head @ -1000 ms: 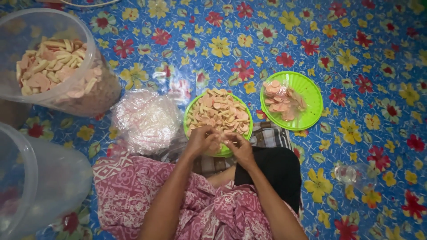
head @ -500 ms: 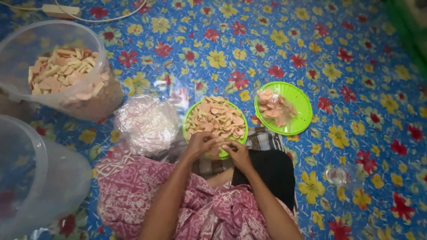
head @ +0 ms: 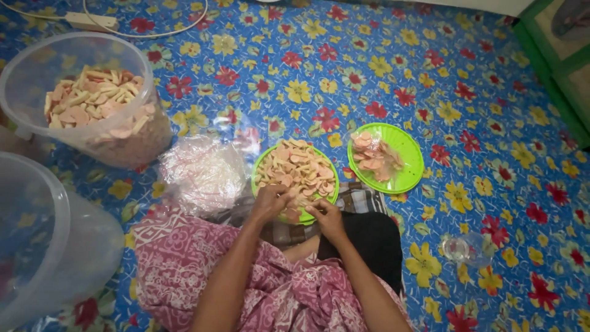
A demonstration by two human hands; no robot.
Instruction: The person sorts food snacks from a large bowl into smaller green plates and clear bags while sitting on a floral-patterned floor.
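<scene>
I see my left hand (head: pixel 270 203) and right hand (head: pixel 324 216) meeting at the near rim of the green plate (head: pixel 261 167), which is heaped with pale and pinkish crackers (head: pixel 297 169). Both grips are curled nearly closed over pieces at that edge; exactly what each one pinches I cannot tell. Just right of my right grip sits a second green plate (head: pixel 407 161) with a few slices. Left of my left grip lies a crumpled clear plastic bag (head: pixel 203 173), and beyond it a clear tub (head: pixel 37 67) of crackers.

Open floral mat (head: pixel 504 141) right, tubs (head: pixel 92 98) and plastic bags (head: pixel 203 172) crowding left
</scene>
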